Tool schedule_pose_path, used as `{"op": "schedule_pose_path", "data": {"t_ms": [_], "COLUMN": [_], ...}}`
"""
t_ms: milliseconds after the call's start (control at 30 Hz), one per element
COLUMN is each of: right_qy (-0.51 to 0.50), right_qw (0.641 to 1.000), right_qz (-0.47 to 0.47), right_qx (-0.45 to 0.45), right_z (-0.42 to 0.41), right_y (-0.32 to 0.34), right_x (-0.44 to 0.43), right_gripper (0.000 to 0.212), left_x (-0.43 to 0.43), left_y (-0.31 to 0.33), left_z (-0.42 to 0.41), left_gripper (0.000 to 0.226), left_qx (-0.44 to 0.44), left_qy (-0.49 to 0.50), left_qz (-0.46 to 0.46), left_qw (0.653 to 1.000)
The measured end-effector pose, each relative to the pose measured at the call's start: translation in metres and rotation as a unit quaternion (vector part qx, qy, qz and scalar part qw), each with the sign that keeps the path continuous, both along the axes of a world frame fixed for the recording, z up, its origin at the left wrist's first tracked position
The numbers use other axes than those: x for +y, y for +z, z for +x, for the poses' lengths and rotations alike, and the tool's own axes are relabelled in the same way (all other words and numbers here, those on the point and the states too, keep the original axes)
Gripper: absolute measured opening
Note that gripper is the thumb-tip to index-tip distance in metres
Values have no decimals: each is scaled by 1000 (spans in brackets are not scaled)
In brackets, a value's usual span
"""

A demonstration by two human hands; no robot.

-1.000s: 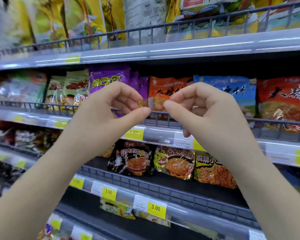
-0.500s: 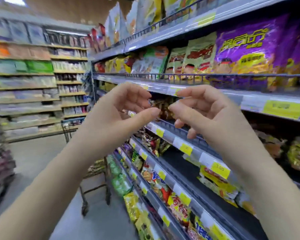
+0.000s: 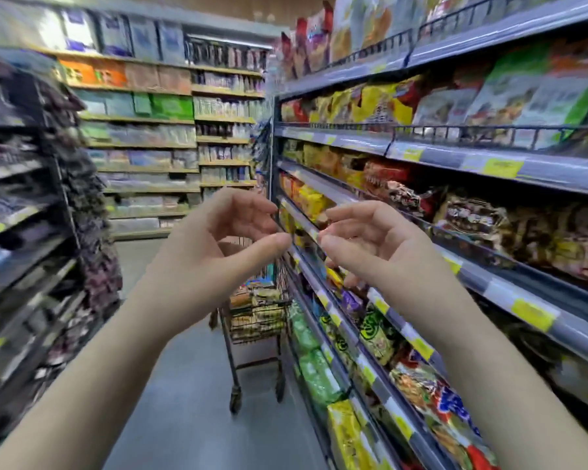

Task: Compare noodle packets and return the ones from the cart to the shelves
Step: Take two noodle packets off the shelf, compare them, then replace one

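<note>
On the left a dark rack (image 3: 31, 198) bounds the aisle, and the left hand (image 3: 214, 252) is raised, fingers loosely curled around nothing; beyond it, farther down the floor (image 3: 184, 385), stands the cart (image 3: 233, 340) with noodle packets (image 3: 255, 300) heaped inside. The right hand (image 3: 370, 252) is equally empty and slack, so this looks like a gap between returns: next comes walking to the cart and lifting out a packet. Open floor allows that, though the cart sits just beside the railed shelves (image 3: 421, 154) on the right, whose edges run close to the right forearm.
</note>
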State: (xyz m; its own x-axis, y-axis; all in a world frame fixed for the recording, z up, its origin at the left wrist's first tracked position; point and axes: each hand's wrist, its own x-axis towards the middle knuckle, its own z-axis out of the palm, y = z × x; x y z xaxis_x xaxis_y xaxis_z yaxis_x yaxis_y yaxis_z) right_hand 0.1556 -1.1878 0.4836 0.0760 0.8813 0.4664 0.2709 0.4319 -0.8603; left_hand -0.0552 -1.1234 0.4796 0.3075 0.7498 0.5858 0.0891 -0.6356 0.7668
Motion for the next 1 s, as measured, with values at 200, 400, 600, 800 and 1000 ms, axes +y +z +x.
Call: {"op": "schedule_pose_path", "data": {"t_ms": [200,400,600,800,1000], "right_qy": [26,51,74,105,129], "right_qw": [999,997,995,992,988], "right_qz": [-24,-47,-42,-52,-83], "right_qx": [16,37,44,38,30], "right_z": [-32,-32,-5,37,57], "right_y": [-28,-57,-75,-73,-88], "right_x": [109,214,332,456,568], "right_gripper": [35,43,36,42,43], "left_x": [99,190,295,410,508], "left_y": [-27,-52,-64,-54,-75], "left_z": [-44,-46,-19,17,35], "left_gripper": [39,42,42,45,47], "left_qx": [11,7,28,55,53], "left_qy": [37,51,76,84,96], "left_qz": [-42,-86,-89,-104,-135], "left_qw": [998,995,993,989,985]}}
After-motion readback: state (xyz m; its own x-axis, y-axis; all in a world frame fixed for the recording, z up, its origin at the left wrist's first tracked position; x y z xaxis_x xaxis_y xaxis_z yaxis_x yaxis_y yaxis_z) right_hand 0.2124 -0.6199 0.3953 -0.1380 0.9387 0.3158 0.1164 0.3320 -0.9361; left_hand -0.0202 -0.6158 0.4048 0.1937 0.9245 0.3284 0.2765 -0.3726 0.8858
